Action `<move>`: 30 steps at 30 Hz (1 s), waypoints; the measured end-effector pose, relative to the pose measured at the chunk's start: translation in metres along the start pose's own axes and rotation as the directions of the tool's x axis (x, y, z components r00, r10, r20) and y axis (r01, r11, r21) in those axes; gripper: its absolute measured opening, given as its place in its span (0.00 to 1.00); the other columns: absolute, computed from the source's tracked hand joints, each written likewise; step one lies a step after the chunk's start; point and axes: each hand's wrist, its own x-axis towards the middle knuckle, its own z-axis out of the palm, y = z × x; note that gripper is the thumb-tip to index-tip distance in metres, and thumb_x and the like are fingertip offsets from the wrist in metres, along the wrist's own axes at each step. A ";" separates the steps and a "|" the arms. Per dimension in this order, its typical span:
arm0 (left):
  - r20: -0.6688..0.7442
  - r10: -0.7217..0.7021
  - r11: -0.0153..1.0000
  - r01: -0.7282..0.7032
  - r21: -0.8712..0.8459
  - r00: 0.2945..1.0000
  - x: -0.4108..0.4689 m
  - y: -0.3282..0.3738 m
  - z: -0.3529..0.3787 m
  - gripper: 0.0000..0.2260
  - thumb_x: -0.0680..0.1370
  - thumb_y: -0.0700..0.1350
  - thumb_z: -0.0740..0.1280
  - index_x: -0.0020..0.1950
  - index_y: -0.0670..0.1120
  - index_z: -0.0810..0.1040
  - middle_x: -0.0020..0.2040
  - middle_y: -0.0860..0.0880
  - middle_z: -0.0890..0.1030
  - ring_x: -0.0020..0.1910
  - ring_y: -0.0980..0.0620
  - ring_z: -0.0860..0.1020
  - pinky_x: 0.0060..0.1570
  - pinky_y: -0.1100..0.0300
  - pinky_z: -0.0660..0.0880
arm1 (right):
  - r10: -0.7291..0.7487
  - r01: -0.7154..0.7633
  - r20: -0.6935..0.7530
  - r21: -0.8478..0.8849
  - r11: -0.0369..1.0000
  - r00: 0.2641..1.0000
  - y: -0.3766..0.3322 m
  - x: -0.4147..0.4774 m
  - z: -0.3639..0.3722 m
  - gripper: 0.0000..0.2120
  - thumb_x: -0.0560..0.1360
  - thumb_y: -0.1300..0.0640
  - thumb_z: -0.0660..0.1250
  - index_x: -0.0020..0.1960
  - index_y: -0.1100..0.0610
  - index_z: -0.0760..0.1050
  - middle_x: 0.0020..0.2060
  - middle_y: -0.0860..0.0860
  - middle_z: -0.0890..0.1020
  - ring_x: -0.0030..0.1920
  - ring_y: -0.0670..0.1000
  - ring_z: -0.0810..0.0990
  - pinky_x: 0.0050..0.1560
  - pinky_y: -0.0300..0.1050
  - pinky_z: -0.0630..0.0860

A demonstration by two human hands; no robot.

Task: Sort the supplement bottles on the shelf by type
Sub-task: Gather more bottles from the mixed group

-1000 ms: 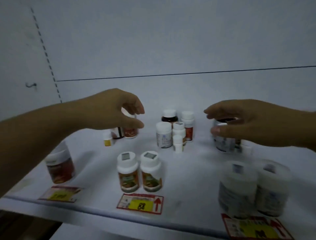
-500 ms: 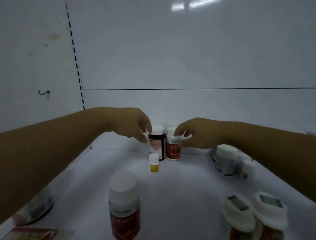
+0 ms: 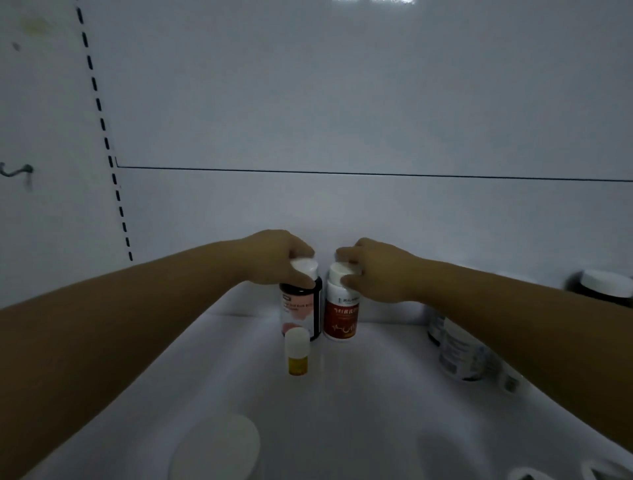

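Left hand (image 3: 274, 255) grip pinching cap of dark bottle (image 3: 301, 310); right hand (image 3: 373, 270) grip pinching cap of red-label bottle (image 3: 342, 317), touching beside it at shelf (image 3: 359, 394) back. Lift straight; small yellow bottle (image 3: 297, 351) just in front of dark bottle, tip risk.

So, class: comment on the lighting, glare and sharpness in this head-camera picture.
Head view: dim, bluish light; glare on the back panel at top; wide-angle bending at edges; white cap in the foreground blurred; labels on the dark bottle and red-labelled bottle soft.
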 end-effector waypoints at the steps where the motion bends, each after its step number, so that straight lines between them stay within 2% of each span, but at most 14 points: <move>1: 0.000 -0.010 1.000 0.010 0.013 1.000 0.002 0.001 0.000 0.25 0.69 0.56 0.71 0.63 0.49 0.75 0.59 0.48 0.79 0.51 0.51 0.74 0.50 0.58 0.72 | 0.009 -0.009 -0.003 0.001 1.000 1.000 0.000 0.002 0.001 0.20 0.76 0.48 0.60 0.64 0.56 0.69 0.58 0.58 0.72 0.54 0.56 0.73 0.50 0.46 0.69; 3: -0.002 -0.029 0.999 0.029 0.018 1.000 0.002 0.004 0.000 0.21 0.69 0.55 0.72 0.59 0.47 0.78 0.55 0.48 0.81 0.50 0.50 0.76 0.50 0.56 0.75 | 0.008 -0.008 -0.013 0.009 1.000 1.000 0.001 0.006 0.002 0.21 0.74 0.46 0.62 0.62 0.57 0.72 0.56 0.58 0.74 0.52 0.54 0.73 0.49 0.46 0.70; 7: -0.030 -0.053 0.999 0.053 -0.004 0.998 -0.011 0.006 -0.012 0.18 0.69 0.52 0.72 0.56 0.47 0.81 0.52 0.48 0.82 0.49 0.50 0.78 0.49 0.56 0.76 | -0.012 0.014 -0.028 0.049 0.999 1.000 -0.003 0.005 -0.009 0.20 0.71 0.47 0.68 0.56 0.59 0.76 0.51 0.56 0.80 0.48 0.52 0.76 0.49 0.48 0.76; 10: -0.131 -0.088 0.991 0.073 -0.109 0.988 -0.039 0.001 -0.037 0.16 0.68 0.53 0.73 0.54 0.51 0.82 0.49 0.51 0.84 0.41 0.58 0.79 0.40 0.61 0.77 | -0.068 0.079 -0.124 0.086 0.993 0.990 -0.011 -0.001 -0.032 0.20 0.68 0.44 0.69 0.52 0.57 0.78 0.48 0.53 0.81 0.45 0.50 0.77 0.46 0.46 0.76; 12: -0.172 -0.097 0.981 0.065 -0.182 0.980 -0.064 -0.003 -0.056 0.14 0.67 0.52 0.73 0.52 0.52 0.83 0.46 0.55 0.84 0.36 0.61 0.80 0.35 0.63 0.79 | -0.102 0.138 -0.197 0.178 0.974 0.975 -0.025 -0.010 -0.051 0.20 0.65 0.42 0.69 0.50 0.54 0.80 0.44 0.49 0.81 0.42 0.46 0.78 0.42 0.43 0.76; 14: -0.183 -0.109 0.970 0.064 -0.236 0.977 -0.092 -0.007 -0.072 0.14 0.68 0.52 0.72 0.53 0.54 0.82 0.44 0.58 0.83 0.38 0.64 0.80 0.33 0.68 0.79 | -0.121 0.191 -0.221 0.332 0.924 0.968 -0.046 -0.021 -0.069 0.20 0.62 0.40 0.71 0.47 0.52 0.80 0.40 0.46 0.82 0.38 0.45 0.81 0.37 0.40 0.79; 16: -0.177 -0.121 0.966 0.075 -0.247 0.977 -0.122 -0.012 -0.087 0.12 0.68 0.53 0.72 0.50 0.54 0.83 0.42 0.57 0.84 0.39 0.64 0.81 0.33 0.69 0.78 | -0.155 0.243 -0.217 0.473 0.847 0.964 -0.072 -0.030 -0.080 0.21 0.58 0.39 0.70 0.45 0.51 0.80 0.36 0.47 0.84 0.37 0.42 0.82 0.33 0.34 0.79; 19: -0.145 -0.145 0.974 0.114 -0.198 0.979 -0.167 -0.023 -0.098 0.15 0.65 0.57 0.71 0.47 0.51 0.84 0.38 0.57 0.85 0.38 0.62 0.81 0.35 0.68 0.79 | -0.249 0.316 -0.196 0.517 0.796 0.948 -0.111 -0.040 -0.089 0.23 0.55 0.38 0.68 0.44 0.51 0.81 0.38 0.42 0.85 0.38 0.41 0.83 0.36 0.33 0.79; 22: -0.160 -0.123 0.980 0.094 -0.177 0.979 -0.205 -0.033 -0.101 0.16 0.64 0.59 0.71 0.46 0.51 0.84 0.40 0.59 0.85 0.39 0.61 0.82 0.39 0.65 0.81 | -0.310 0.361 -0.185 0.533 0.765 0.932 -0.148 -0.049 -0.097 0.22 0.57 0.39 0.68 0.45 0.50 0.82 0.40 0.43 0.85 0.40 0.43 0.84 0.39 0.33 0.79; 26: -0.149 -0.074 0.978 0.042 -0.202 0.986 -0.237 -0.051 -0.100 0.16 0.64 0.58 0.72 0.46 0.52 0.84 0.40 0.59 0.85 0.39 0.62 0.81 0.39 0.64 0.81 | -0.316 0.374 -0.203 0.588 0.718 0.927 -0.191 -0.055 -0.096 0.19 0.57 0.40 0.69 0.43 0.49 0.83 0.41 0.45 0.86 0.42 0.44 0.84 0.36 0.32 0.78; 30: -0.115 -0.019 0.982 -0.003 -0.187 0.993 -0.248 -0.065 -0.090 0.17 0.62 0.60 0.73 0.46 0.52 0.84 0.39 0.58 0.84 0.38 0.62 0.81 0.40 0.64 0.76 | -0.308 0.357 -0.189 0.604 0.712 0.933 -0.219 -0.067 -0.090 0.18 0.57 0.40 0.69 0.43 0.48 0.83 0.43 0.45 0.86 0.44 0.46 0.84 0.39 0.34 0.79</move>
